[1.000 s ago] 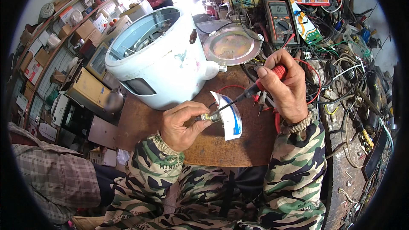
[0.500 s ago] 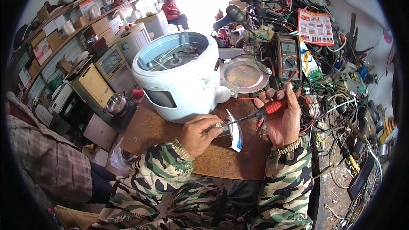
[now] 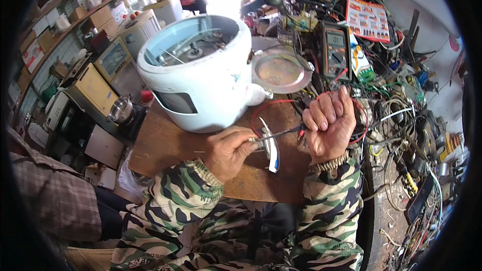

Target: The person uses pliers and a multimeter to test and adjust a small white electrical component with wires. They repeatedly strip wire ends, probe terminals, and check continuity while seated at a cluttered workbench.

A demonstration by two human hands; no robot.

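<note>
On the far side of the desk I see a dark handheld meter (image 3: pixel 335 50) with a small grey-green screen near its top, standing among the wires, and just right of it a rectangular red-and-white printed card (image 3: pixel 367 18) laid flat. Below that card sits a small white-and-yellow packet (image 3: pixel 359 61) with a green edge. On my left, brown cardboard boxes (image 3: pixel 103 16) line the wall shelves, and the pale rice cooker (image 3: pixel 198 75) shows a dark rectangular panel window low on its side.

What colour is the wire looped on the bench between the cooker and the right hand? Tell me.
Red wire, clearest in the head view, beside the right hand.
</note>
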